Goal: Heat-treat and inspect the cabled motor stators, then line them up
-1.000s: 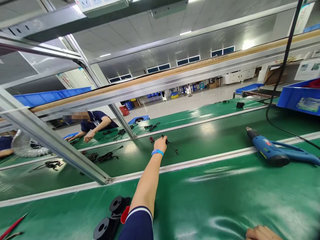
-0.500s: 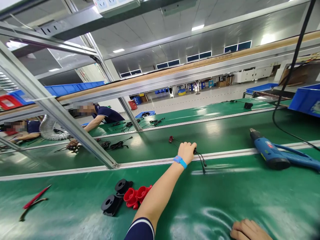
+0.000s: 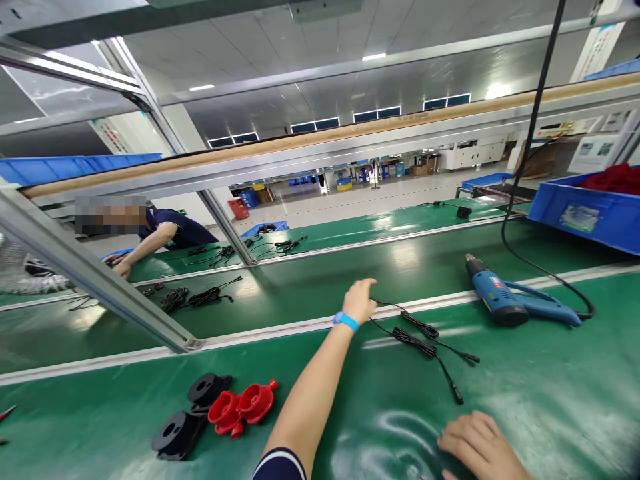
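My left hand (image 3: 359, 301), wearing a blue wrist strap (image 3: 346, 321), reaches over the white rail between the green surfaces. Its fingers curl around the thin ends of two black cables (image 3: 414, 342); the ends inside the hand are hidden. The cables' bundled loops and connectors trail to the right across the near green surface. My right hand (image 3: 483, 445) rests low on the right, fingers extended and holding nothing, below the cable connectors. Left of my forearm are two joined red round parts (image 3: 241, 408) and two black round-holed housings (image 3: 176, 432).
A blue heat gun (image 3: 510, 297) lies on the right, its cord rising past a blue bin (image 3: 583, 210) with red contents. A slanted metal post (image 3: 120, 287) stands at left. Across the line, a co-worker (image 3: 175, 229) reaches toward the belt. More black cables (image 3: 207, 295) lie there.
My left hand has brought the black cables toward me, and their bundles now lie on the near surface. The red ends seen beyond the hand are now hidden. The view has turned right.
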### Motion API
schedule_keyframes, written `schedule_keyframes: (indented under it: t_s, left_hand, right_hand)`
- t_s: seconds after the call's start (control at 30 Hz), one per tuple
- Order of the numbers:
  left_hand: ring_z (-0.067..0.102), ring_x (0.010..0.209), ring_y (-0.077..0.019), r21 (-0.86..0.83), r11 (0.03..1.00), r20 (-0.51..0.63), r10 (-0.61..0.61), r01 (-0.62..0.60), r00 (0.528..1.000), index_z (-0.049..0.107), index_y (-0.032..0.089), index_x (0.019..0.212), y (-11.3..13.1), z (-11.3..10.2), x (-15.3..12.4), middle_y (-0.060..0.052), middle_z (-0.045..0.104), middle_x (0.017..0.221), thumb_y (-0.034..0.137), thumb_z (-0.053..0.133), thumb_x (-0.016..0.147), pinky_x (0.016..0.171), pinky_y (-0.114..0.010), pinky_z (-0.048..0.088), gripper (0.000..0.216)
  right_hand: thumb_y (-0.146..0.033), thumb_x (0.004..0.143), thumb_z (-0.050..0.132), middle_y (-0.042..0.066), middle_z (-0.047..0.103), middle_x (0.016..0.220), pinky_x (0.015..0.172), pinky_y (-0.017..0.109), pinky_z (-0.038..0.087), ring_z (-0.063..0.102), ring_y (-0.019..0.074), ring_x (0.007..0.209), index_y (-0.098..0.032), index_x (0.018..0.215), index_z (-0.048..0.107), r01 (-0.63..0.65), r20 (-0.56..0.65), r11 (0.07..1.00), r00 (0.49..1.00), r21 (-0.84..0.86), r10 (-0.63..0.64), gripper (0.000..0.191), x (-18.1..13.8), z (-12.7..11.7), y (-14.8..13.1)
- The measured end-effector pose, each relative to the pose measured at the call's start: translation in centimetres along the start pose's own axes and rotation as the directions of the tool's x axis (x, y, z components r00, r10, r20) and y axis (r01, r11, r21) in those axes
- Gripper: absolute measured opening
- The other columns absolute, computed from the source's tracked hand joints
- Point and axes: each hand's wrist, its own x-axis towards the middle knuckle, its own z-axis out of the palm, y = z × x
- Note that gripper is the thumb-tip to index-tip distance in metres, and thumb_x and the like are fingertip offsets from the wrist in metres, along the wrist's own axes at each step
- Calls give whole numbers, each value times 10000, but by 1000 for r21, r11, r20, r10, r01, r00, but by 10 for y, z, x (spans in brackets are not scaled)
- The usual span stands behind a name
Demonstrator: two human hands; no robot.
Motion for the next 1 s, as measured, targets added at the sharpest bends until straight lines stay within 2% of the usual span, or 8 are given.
schedule_keyframes:
  t_s: [0.1,0.2,0.33,0.43,0.6,0.7,0.87,1.0]
  left_hand:
    - [531,1201,-283,17,982,47,-189,189,981,423,178,1405,-54,-5,17,-142,466,1397,291,603,935,1008,-493,474,516]
    - [587,1104,-248,21,979,137,-205,204,969,460,192,1381,-78,4,27,-118,517,1342,364,638,930,937,-464,531,514]
    - [593,1099,-241,52,983,165,-180,174,970,499,188,1346,-70,22,39,-104,567,1273,396,629,937,948,-465,525,477]
    - [594,1097,-237,103,979,148,-189,175,971,527,179,1308,-56,28,50,-103,577,1259,401,614,944,955,-462,515,435]
    - [610,1024,-213,154,977,138,-167,146,976,587,143,1155,-35,12,49,-90,623,1137,364,616,938,921,-415,510,312]
    - [621,1005,-229,149,979,112,-156,139,981,568,137,1130,-23,-1,15,-113,628,1128,318,627,913,880,-366,495,289]
    - [640,978,-251,119,984,138,-151,135,979,556,173,1096,7,1,-88,-97,634,1089,282,655,876,837,-342,486,264]
    - [647,984,-257,106,975,191,-212,194,958,530,181,1173,28,8,-153,-86,634,1092,294,645,895,840,-349,500,321]
  right_hand:
    - [-306,906,608,63,626,1102,902,338,401,568,212,1009,-212,1109,614,-204,-15,975,979,-82,204,224,22,4,23]
    - [-326,874,637,95,547,1287,972,428,390,495,283,1180,-231,1163,593,-378,52,919,921,-116,385,308,44,24,53]
    - [-289,788,731,153,438,1428,1070,531,341,387,349,1330,-209,1188,592,-535,172,829,812,-160,557,430,51,55,82]
    - [-291,821,729,176,404,1461,1107,549,300,339,353,1378,-195,1211,591,-605,259,780,737,-160,624,425,48,63,86]
    - [-176,885,623,66,599,1191,1057,424,359,528,235,1151,-216,1103,634,-643,382,759,679,-102,627,222,56,44,88]
    - [-129,805,631,33,639,1000,926,366,424,589,220,997,-210,968,665,-656,450,745,632,-123,631,185,50,17,101]
    - [-89,755,581,36,666,999,838,358,429,619,238,963,-216,934,692,-659,577,728,525,-191,626,246,21,-33,126]
    - [-152,769,590,12,670,1040,829,375,443,628,243,962,-246,969,698,-595,630,758,486,-269,605,245,6,-43,139]
